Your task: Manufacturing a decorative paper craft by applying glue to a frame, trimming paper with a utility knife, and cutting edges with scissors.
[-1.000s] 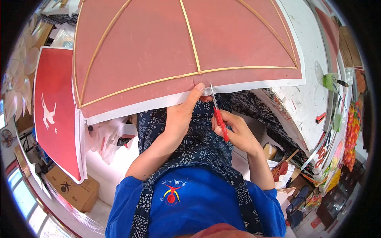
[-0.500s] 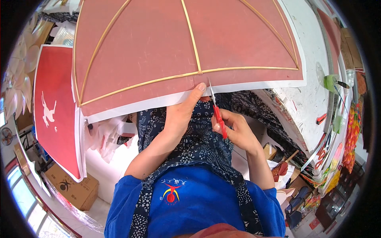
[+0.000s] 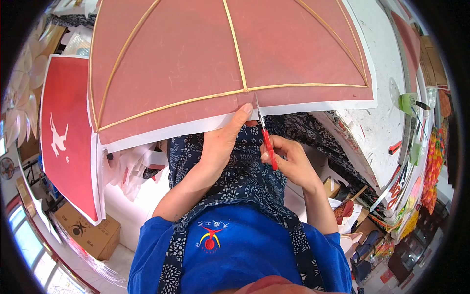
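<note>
A large reddish sheet [image 3: 191, 54] with a white border lies before me, with thin bamboo strips [image 3: 241, 59] on its face. My left hand [image 3: 226, 130] pinches the near white edge, thumb on top and fingers mostly hidden beneath. In my right hand [image 3: 290, 159] are scissors [image 3: 267, 147] with red handles. Their blades point away from me and lie across the white border, just right of my left thumb. The tip reaches close to the joint where the middle strip meets the near strip.
Another red sheet [image 3: 68, 137] with a white figure hangs at the left. A white worktable [image 3: 372, 142] runs along the right, holding a red-and-black cutter [image 3: 395, 147] and a green tape dispenser [image 3: 407, 104]. A cardboard box [image 3: 90, 230] stands at lower left.
The scissors and my right hand have shifted very slightly left, and the blades look more closed together. The sheet and my left hand have barely moved.
</note>
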Motion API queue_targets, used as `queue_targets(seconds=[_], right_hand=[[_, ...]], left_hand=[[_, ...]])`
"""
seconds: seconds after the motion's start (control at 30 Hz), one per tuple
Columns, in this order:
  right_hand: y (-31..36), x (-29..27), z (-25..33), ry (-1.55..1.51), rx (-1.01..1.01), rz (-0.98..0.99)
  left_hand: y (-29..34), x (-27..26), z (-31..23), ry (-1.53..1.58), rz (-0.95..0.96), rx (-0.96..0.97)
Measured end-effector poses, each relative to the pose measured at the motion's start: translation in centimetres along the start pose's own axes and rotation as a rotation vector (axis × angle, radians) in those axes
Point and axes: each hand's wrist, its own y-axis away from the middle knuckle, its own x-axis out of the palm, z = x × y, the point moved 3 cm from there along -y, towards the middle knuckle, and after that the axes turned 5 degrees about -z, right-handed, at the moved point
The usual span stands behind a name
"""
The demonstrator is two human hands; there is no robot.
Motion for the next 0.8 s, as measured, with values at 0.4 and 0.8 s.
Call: queue_targets(seconds=[0.4,0.8], right_hand=[[-0.1,-0.2,0.3,0.026,-0.003,-0.023],[0.5,-0.5,-0.9,0.1,-0.032,-0.015]], left_hand=[[-0.1,0.0,0.1,0.009,0.033,0.037],[0.0,-0.2,0.3,-0.018,0.03,0.082]])
